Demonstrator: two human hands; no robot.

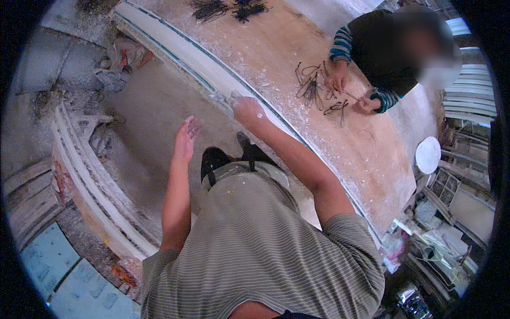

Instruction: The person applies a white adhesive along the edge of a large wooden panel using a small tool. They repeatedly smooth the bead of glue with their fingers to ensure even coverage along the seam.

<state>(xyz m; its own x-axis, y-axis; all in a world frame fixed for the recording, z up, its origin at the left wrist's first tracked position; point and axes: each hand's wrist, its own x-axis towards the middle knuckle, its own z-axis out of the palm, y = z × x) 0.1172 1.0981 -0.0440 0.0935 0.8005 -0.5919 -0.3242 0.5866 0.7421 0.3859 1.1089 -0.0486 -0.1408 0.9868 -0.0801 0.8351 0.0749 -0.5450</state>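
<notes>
A long white strip with dark teal edges [187, 49] runs along the near side of a brown work table [372, 159]. My right hand [248, 110] is at this strip's edge, its fingers curled and whitened with powder or paste. Whatever those fingers may grip is hidden from view. Away from the table, my left hand [187, 139] is raised over the floor, fingers stretched out and nothing in them. White smears cover its fingertips too. Whitish flakes lie scattered over the tabletop beside the strip.
Across the table, a co-worker's hands [366, 105] handle thin dark wire near a loose wire bundle [311, 90]. More wire bundles [210, 8] lie farther off. Long whitish mouldings [98, 186] stand at my left, near light blue panels [50, 252]. A white disc [427, 155] is at right.
</notes>
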